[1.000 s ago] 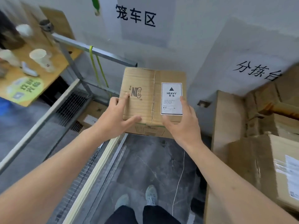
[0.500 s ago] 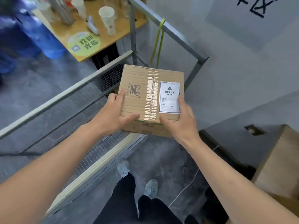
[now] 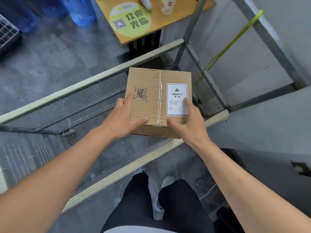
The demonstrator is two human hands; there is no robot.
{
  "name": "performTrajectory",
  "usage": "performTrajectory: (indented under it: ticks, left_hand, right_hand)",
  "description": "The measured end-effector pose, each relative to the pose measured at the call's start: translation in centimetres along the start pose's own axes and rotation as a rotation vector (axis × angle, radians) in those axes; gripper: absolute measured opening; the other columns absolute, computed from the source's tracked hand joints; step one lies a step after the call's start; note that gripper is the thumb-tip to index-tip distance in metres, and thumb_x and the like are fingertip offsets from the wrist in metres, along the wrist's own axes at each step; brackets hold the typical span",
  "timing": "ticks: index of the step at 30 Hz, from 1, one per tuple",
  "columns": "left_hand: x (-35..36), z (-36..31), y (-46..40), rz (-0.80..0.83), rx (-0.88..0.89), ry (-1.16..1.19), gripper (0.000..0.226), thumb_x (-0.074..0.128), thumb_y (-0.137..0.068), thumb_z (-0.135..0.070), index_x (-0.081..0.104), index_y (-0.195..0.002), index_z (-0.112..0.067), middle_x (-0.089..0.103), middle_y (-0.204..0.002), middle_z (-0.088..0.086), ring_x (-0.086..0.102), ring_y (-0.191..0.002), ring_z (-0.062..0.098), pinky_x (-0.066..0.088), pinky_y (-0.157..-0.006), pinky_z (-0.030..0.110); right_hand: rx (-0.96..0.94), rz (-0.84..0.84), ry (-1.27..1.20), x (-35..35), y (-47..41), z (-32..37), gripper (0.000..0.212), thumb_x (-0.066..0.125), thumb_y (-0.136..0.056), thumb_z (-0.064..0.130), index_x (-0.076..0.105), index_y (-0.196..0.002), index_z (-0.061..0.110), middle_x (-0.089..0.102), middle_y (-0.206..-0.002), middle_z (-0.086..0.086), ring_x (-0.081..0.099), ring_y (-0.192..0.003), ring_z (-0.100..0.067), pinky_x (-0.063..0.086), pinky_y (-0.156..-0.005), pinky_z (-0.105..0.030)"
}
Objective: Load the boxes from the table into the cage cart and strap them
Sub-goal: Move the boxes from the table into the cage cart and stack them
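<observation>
Both forearms are bare to the bottom edge of the picture, with no sleeves, and the left hand (image 3: 123,121) and right hand (image 3: 188,125) are bare. Dark trousers (image 3: 178,204) cover the legs above pale grey shoes (image 3: 168,181); a strip of white garment (image 3: 151,230) shows at the waist.

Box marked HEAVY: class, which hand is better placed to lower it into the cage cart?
Neither alone: left hand and right hand grip opposite near corners of the box; use both.

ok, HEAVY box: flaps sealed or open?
Sealed. The cardboard box has its top flaps shut flat with clear tape along the centre seam; left hand and right hand grip its near corners.
</observation>
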State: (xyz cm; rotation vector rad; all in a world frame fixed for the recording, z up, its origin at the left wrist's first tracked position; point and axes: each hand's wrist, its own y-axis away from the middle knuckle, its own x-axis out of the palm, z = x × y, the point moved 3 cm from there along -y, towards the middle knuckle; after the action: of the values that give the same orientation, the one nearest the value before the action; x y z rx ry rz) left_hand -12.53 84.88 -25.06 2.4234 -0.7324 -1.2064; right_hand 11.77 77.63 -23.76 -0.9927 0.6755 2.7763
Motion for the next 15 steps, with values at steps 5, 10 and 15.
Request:
performTrajectory:
  ticks: [5,10,15]
  left_hand:
    - [0.2,3.8,-1.5,-0.029,-0.123,0.09,0.113,0.078,-0.079,-0.065,0.011,-0.163,-0.03,0.035,-0.136,0.0,0.046,-0.128,0.022,0.04,-0.115,0.044]
    - [3.2,7.6,-4.0,-0.068,-0.295,0.182,0.115,0.08,-0.082,-0.057,0.007,-0.166,-0.026,0.033,-0.145,0.003,0.043,-0.134,0.023,0.037,-0.118,0.045]
    - [7.1,11.8,-7.8,-0.109,-0.446,0.256,0.114,0.082,-0.084,-0.05,0.007,-0.166,-0.025,0.032,-0.15,0.004,0.041,-0.139,0.026,0.035,-0.118,0.044]
  right_hand:
    - [-0.002,0.142,0.037,3.2,-3.6,0.7,0.096,0.08,-0.085,0.045,0.026,-0.163,0.027,0.036,-0.161,0.004,0.033,-0.146,-0.009,0.027,-0.111,-0.023]
    - [0.001,0.261,0.057,8.2,-8.6,-1.0,0.095,0.081,-0.083,0.042,0.029,-0.162,0.03,0.037,-0.161,0.006,0.035,-0.146,-0.011,0.031,-0.115,-0.029]
    - [0.011,0.392,0.073,13.7,-14.3,-4.7,0.095,0.082,-0.082,0.038,0.028,-0.161,0.033,0.035,-0.161,0.005,0.037,-0.143,-0.012,0.03,-0.105,-0.024]
